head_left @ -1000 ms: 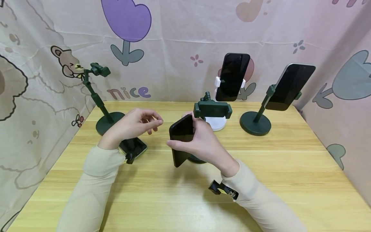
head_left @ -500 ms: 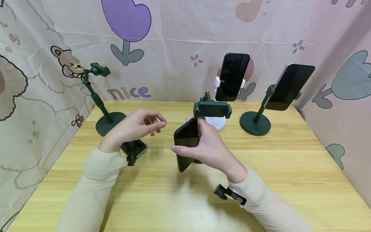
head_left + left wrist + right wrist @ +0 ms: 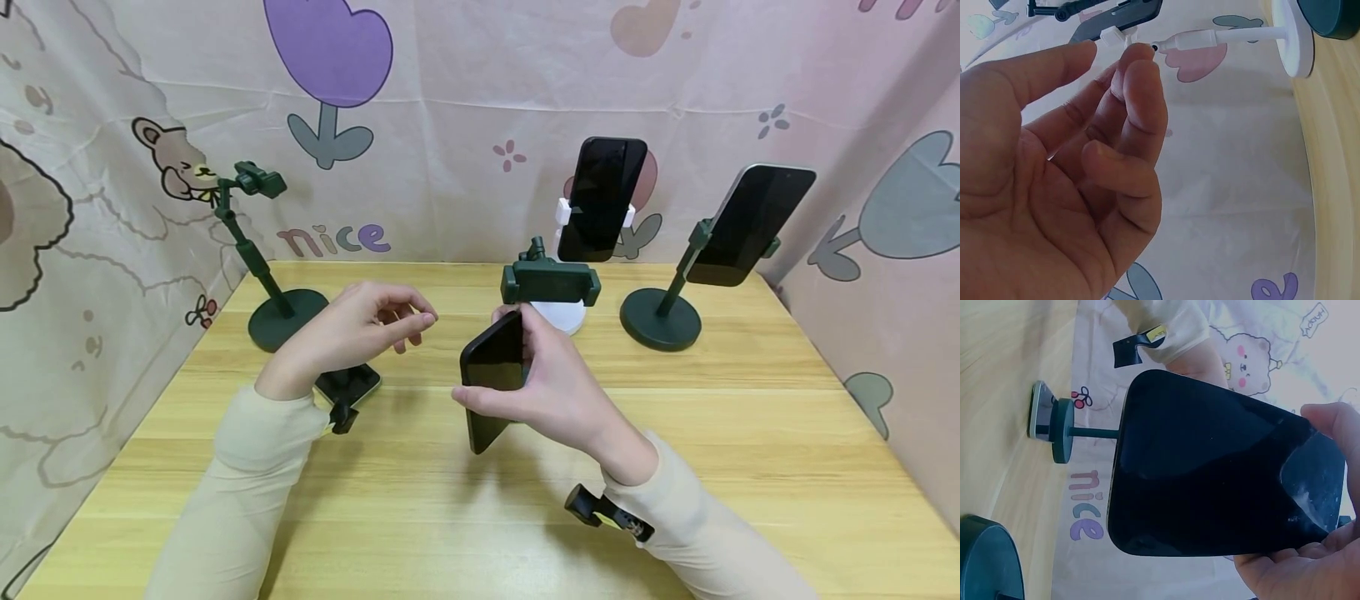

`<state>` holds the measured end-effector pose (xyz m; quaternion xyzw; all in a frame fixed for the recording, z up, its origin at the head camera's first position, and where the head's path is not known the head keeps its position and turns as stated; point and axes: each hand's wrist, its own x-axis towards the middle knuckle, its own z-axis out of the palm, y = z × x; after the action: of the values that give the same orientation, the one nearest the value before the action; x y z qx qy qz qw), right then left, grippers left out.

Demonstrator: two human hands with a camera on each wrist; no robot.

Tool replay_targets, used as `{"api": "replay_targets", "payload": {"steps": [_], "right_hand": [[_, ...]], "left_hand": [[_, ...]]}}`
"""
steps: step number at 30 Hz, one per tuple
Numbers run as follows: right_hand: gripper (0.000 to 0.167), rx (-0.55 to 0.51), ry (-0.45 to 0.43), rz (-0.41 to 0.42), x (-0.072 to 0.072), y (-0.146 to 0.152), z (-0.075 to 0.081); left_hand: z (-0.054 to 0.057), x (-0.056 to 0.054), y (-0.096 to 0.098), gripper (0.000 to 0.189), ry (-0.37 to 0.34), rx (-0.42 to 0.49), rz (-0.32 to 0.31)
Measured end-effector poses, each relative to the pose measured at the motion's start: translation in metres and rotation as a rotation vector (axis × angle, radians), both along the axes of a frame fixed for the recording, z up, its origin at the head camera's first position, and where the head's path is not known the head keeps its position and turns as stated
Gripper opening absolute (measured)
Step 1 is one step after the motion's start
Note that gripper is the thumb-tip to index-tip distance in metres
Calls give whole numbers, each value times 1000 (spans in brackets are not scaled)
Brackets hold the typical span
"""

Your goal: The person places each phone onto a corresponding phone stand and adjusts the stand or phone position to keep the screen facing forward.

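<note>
My right hand (image 3: 564, 390) grips a black smartphone (image 3: 491, 367) by its edges, thumb on one side and fingers on the other. The phone is tilted above the table, just in front of a dark green phone stand (image 3: 551, 283) whose clamp is bare. In the right wrist view the dark screen of the smartphone (image 3: 1210, 475) fills the middle. My left hand (image 3: 352, 333) hovers to the left with loosely curled fingers and nothing in them. Below its wrist, another phone (image 3: 351, 383) lies on the table, partly covered by the hand and the wrist camera.
At the left stands a second green phone stand (image 3: 258, 258) with a bare clamp. A white stand (image 3: 561, 317) at the back holds an upright black phone (image 3: 603, 200). To the right a green stand (image 3: 662, 318) holds a tilted phone (image 3: 750, 225). A patterned curtain (image 3: 450, 167) hangs behind.
My right hand has moved a little right and toward me with the smartphone, away from the middle stand. The left hand has shifted slightly right.
</note>
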<state>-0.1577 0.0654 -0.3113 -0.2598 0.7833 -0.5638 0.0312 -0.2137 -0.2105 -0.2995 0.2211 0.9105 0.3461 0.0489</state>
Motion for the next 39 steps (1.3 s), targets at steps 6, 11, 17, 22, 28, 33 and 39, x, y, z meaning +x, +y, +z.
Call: {"api": "replay_targets", "payload": {"steps": [6, 11, 17, 22, 28, 33, 39], "right_hand": [[61, 12, 2, -12, 5, 3, 3], [56, 2, 36, -4, 9, 5, 5], [55, -8, 73, 0, 16, 7, 10], [55, -39, 91, 13, 22, 8, 13], [58, -83, 89, 29, 28, 10, 17], [62, -136, 72, 29, 33, 12, 20], [62, -191, 87, 4, 36, 14, 25]], "left_hand": [[1, 3, 4, 13, 14, 5, -8], [2, 6, 8, 11, 37, 12, -21], [5, 11, 12, 9, 72, 39, -41], [6, 15, 16, 9, 95, 80, -72], [7, 19, 20, 9, 112, 105, -96], [8, 22, 24, 9, 125, 114, -108], [9, 27, 31, 9, 151, 147, -121]]}}
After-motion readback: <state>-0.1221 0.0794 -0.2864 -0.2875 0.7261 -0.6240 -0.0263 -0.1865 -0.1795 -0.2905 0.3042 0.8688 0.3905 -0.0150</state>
